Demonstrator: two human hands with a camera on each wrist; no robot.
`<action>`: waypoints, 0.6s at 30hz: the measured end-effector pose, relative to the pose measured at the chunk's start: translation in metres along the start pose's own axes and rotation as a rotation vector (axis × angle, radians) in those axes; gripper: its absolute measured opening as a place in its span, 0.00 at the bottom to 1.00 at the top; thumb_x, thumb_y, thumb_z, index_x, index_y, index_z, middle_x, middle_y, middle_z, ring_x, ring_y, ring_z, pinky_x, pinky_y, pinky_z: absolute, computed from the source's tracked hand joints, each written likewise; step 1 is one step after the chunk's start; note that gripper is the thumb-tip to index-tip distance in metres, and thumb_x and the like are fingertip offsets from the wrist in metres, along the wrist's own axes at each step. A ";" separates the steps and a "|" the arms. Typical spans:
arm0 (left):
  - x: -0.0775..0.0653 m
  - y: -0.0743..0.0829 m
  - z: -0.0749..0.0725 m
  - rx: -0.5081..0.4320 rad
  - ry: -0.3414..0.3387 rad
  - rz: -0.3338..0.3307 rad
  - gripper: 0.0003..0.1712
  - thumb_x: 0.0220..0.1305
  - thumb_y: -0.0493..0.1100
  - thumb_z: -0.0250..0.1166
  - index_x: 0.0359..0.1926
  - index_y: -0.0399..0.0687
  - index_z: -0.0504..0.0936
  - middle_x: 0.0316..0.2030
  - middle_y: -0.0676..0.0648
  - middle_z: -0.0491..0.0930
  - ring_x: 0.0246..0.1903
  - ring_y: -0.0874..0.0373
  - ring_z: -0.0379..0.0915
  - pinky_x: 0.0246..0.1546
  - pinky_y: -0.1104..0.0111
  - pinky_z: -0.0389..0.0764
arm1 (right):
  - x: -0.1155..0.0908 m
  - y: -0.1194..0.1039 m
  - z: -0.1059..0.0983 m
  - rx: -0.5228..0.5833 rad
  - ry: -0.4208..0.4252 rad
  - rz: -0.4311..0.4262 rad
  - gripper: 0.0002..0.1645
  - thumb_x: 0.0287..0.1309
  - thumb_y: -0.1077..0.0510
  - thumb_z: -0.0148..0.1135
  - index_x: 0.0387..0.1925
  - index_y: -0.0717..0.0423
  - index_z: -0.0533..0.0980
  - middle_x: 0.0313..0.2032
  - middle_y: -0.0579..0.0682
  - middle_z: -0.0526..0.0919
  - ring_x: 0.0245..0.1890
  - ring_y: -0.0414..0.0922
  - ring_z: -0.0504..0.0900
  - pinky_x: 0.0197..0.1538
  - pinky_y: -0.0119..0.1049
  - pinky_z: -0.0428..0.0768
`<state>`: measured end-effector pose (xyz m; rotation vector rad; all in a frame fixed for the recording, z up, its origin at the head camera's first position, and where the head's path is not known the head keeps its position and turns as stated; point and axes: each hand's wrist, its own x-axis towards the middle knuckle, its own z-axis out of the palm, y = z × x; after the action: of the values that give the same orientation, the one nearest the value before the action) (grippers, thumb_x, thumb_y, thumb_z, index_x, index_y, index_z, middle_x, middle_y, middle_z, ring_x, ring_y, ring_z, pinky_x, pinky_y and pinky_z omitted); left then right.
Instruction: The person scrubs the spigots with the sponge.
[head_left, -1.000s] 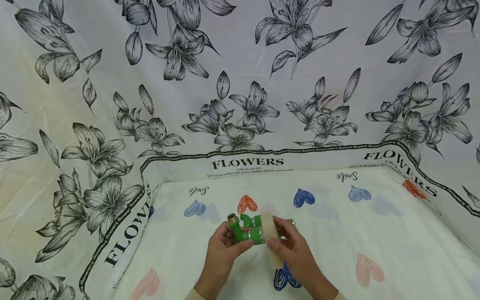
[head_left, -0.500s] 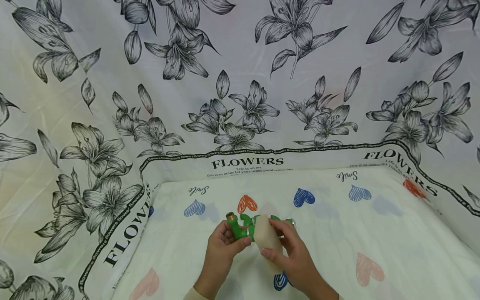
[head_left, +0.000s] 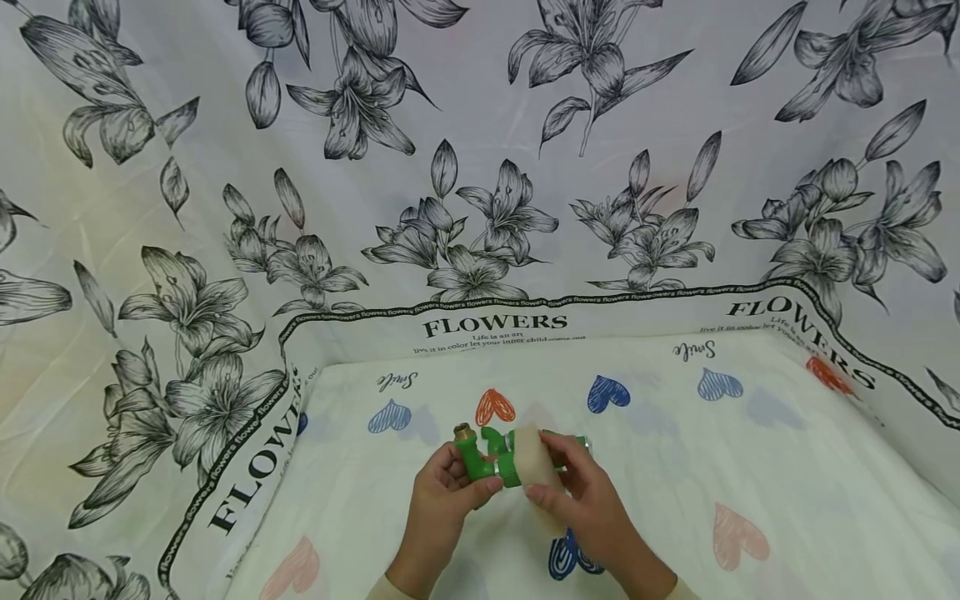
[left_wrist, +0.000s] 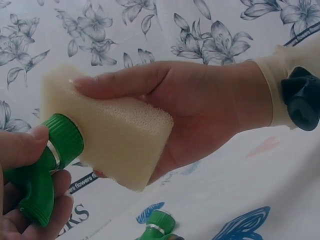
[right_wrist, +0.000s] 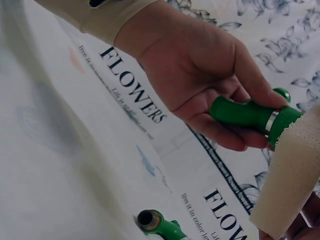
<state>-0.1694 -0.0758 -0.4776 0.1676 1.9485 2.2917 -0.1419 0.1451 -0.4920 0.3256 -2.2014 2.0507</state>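
My left hand (head_left: 438, 504) grips a green elbow-shaped pipe fitting (head_left: 472, 458) with a brass-coloured open end pointing up. In the right wrist view its thumb lies along the green body (right_wrist: 242, 112), beside a silver ring. My right hand (head_left: 592, 508) pinches a cream sponge block (head_left: 534, 458) between thumb and fingers. The sponge's broad face (left_wrist: 117, 135) is right at the ribbed green collar of the fitting (left_wrist: 65, 137) and hides what lies behind it. Both hands are above the cloth, close together.
A second green fitting (right_wrist: 167, 229) lies on the white heart-print cloth (head_left: 660, 483), beyond the hands and partly hidden by the sponge. Flower-print fabric (head_left: 480, 208) rises at the back and sides.
The sponge has turned its broader face to the head camera, slid left over the fitting's collar, then slightly back right. The left hand and fitting have hardly moved.
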 end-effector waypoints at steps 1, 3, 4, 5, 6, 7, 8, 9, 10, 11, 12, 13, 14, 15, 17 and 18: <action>0.000 0.000 0.000 0.000 -0.008 -0.003 0.30 0.60 0.35 0.83 0.59 0.33 0.78 0.49 0.36 0.87 0.47 0.48 0.86 0.47 0.64 0.89 | 0.001 0.001 -0.001 0.007 0.000 0.012 0.33 0.71 0.55 0.74 0.74 0.50 0.75 0.59 0.52 0.78 0.57 0.57 0.78 0.58 0.36 0.85; 0.000 0.000 -0.001 -0.001 -0.027 -0.008 0.29 0.60 0.35 0.83 0.58 0.34 0.78 0.49 0.36 0.87 0.48 0.48 0.87 0.48 0.63 0.89 | 0.005 0.004 -0.003 0.035 0.003 0.046 0.32 0.72 0.55 0.73 0.73 0.50 0.76 0.59 0.52 0.80 0.57 0.57 0.78 0.58 0.37 0.85; 0.000 0.000 -0.001 -0.001 -0.037 -0.008 0.29 0.61 0.35 0.83 0.57 0.34 0.78 0.50 0.36 0.87 0.48 0.48 0.87 0.48 0.63 0.89 | 0.006 0.005 -0.003 0.053 0.002 0.061 0.31 0.73 0.54 0.72 0.73 0.51 0.76 0.59 0.53 0.80 0.57 0.56 0.78 0.58 0.37 0.86; 0.000 0.000 -0.001 -0.001 -0.048 -0.008 0.28 0.61 0.35 0.83 0.56 0.34 0.77 0.49 0.36 0.87 0.48 0.48 0.87 0.48 0.63 0.89 | 0.007 0.007 -0.004 0.072 0.002 0.077 0.31 0.73 0.55 0.72 0.73 0.51 0.76 0.59 0.53 0.80 0.57 0.56 0.78 0.57 0.37 0.86; 0.000 0.001 -0.001 0.000 -0.056 -0.005 0.28 0.61 0.35 0.83 0.56 0.34 0.77 0.49 0.36 0.87 0.48 0.48 0.87 0.48 0.63 0.89 | 0.007 0.009 -0.005 0.088 0.004 0.094 0.31 0.73 0.54 0.72 0.73 0.51 0.76 0.59 0.53 0.80 0.57 0.56 0.78 0.57 0.37 0.86; 0.000 0.001 -0.001 0.000 -0.065 -0.002 0.27 0.61 0.35 0.83 0.55 0.34 0.77 0.49 0.36 0.87 0.48 0.47 0.87 0.48 0.63 0.89 | 0.008 0.010 -0.005 0.104 0.005 0.109 0.30 0.74 0.54 0.72 0.73 0.51 0.76 0.60 0.53 0.80 0.57 0.56 0.78 0.57 0.37 0.86; 0.000 0.001 0.000 0.000 -0.072 0.002 0.27 0.62 0.35 0.82 0.55 0.34 0.77 0.49 0.35 0.87 0.48 0.47 0.87 0.48 0.63 0.90 | 0.008 0.011 -0.005 0.119 0.005 0.119 0.30 0.74 0.54 0.72 0.73 0.51 0.76 0.60 0.53 0.80 0.57 0.56 0.78 0.57 0.38 0.86; -0.001 0.001 0.000 0.001 -0.076 0.005 0.27 0.62 0.35 0.82 0.54 0.33 0.76 0.49 0.35 0.87 0.48 0.47 0.88 0.48 0.63 0.89 | 0.008 0.012 -0.005 0.131 0.007 0.127 0.30 0.74 0.55 0.72 0.73 0.51 0.76 0.61 0.54 0.80 0.57 0.56 0.78 0.57 0.38 0.86; -0.001 0.001 0.000 0.000 -0.077 0.008 0.26 0.62 0.34 0.82 0.54 0.33 0.76 0.49 0.35 0.87 0.48 0.47 0.88 0.48 0.63 0.90 | 0.008 0.013 -0.005 0.141 0.009 0.131 0.30 0.73 0.55 0.72 0.73 0.51 0.76 0.61 0.54 0.79 0.57 0.56 0.78 0.57 0.38 0.87; -0.001 0.001 0.000 0.000 -0.076 0.010 0.26 0.62 0.34 0.82 0.54 0.33 0.76 0.49 0.34 0.87 0.48 0.47 0.88 0.48 0.63 0.90 | 0.008 0.014 -0.005 0.146 0.012 0.135 0.30 0.73 0.55 0.72 0.73 0.51 0.77 0.61 0.54 0.80 0.57 0.57 0.78 0.57 0.38 0.87; 0.000 0.001 0.001 0.001 -0.073 0.012 0.26 0.62 0.34 0.82 0.54 0.32 0.76 0.49 0.34 0.87 0.48 0.47 0.88 0.49 0.62 0.90 | 0.007 0.014 -0.005 0.147 0.016 0.137 0.30 0.73 0.55 0.72 0.73 0.51 0.77 0.61 0.54 0.80 0.58 0.56 0.78 0.57 0.38 0.87; 0.000 0.001 0.001 0.001 -0.070 0.013 0.26 0.62 0.34 0.82 0.54 0.32 0.76 0.49 0.34 0.87 0.49 0.46 0.88 0.49 0.62 0.90 | 0.007 0.014 -0.004 0.143 0.020 0.134 0.31 0.73 0.55 0.72 0.73 0.52 0.77 0.61 0.53 0.80 0.58 0.56 0.78 0.57 0.38 0.86; 0.000 0.000 0.001 0.001 -0.064 0.013 0.26 0.63 0.33 0.81 0.54 0.32 0.76 0.49 0.34 0.87 0.49 0.46 0.88 0.49 0.61 0.90 | 0.006 0.014 -0.004 0.133 0.022 0.134 0.31 0.73 0.55 0.72 0.73 0.51 0.77 0.61 0.53 0.80 0.58 0.56 0.78 0.58 0.37 0.86; 0.001 -0.001 0.001 -0.001 -0.056 0.014 0.26 0.63 0.33 0.81 0.54 0.31 0.76 0.49 0.33 0.87 0.49 0.46 0.88 0.50 0.61 0.90 | 0.005 0.013 -0.003 0.124 0.022 0.129 0.31 0.73 0.55 0.72 0.74 0.51 0.76 0.61 0.53 0.80 0.58 0.56 0.78 0.58 0.37 0.86; 0.002 -0.003 0.001 -0.002 -0.031 0.012 0.26 0.62 0.31 0.81 0.54 0.30 0.75 0.49 0.32 0.87 0.49 0.45 0.88 0.49 0.60 0.90 | 0.003 0.011 -0.002 0.093 0.010 0.105 0.31 0.74 0.56 0.71 0.74 0.51 0.75 0.60 0.53 0.79 0.58 0.56 0.77 0.57 0.36 0.86; 0.003 -0.004 0.001 -0.007 -0.019 0.010 0.26 0.62 0.30 0.80 0.54 0.29 0.75 0.49 0.31 0.86 0.48 0.44 0.88 0.49 0.60 0.90 | 0.001 0.010 -0.001 0.075 0.002 0.092 0.32 0.74 0.56 0.71 0.75 0.50 0.75 0.60 0.53 0.78 0.58 0.57 0.77 0.57 0.36 0.86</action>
<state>-0.1720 -0.0733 -0.4810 0.1980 1.9350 2.2948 -0.1456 0.1471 -0.5009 0.2331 -2.1809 2.1838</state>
